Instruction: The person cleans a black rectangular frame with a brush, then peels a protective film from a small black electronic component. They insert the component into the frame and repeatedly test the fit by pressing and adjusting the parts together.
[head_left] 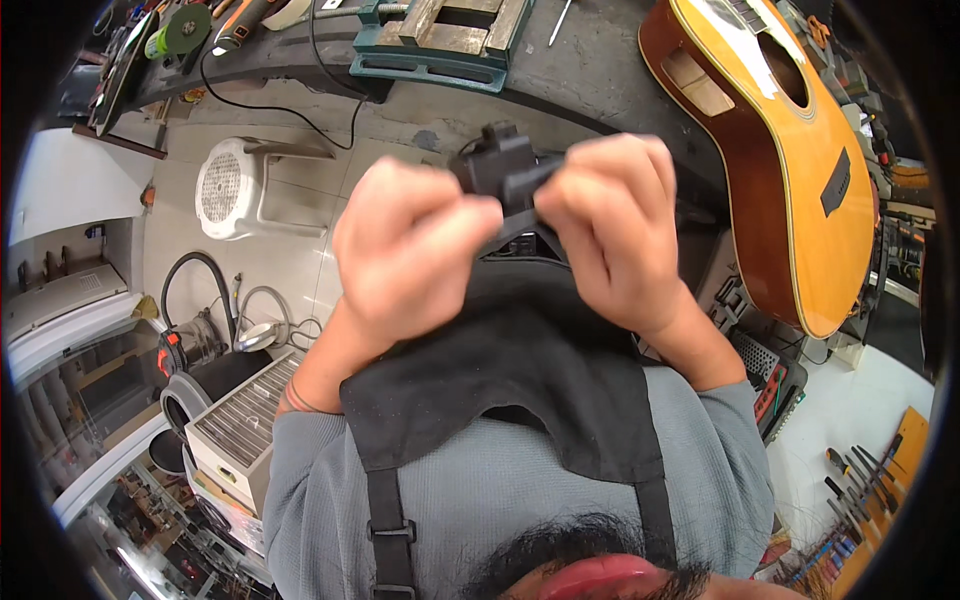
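Observation:
A small black device with blocky parts [503,163] is held up in front of my chest, between my two hands. My left hand [405,245] is closed, thumb and curled fingers gripping its left side. On the other side my right hand [620,230] is closed too, pinching the device's right edge with thumb and fingers. Both hands and the device are smeared by motion, so its exact kind cannot be made out. Below the hands hangs my black apron [510,340].
An acoustic guitar [828,250] lies at the right on the dark workbench [590,75]. A green vise [435,68] and an angle grinder [187,30] are along the bench's far left. On the floor stand a white stool [222,190] and a vacuum cleaner [195,340].

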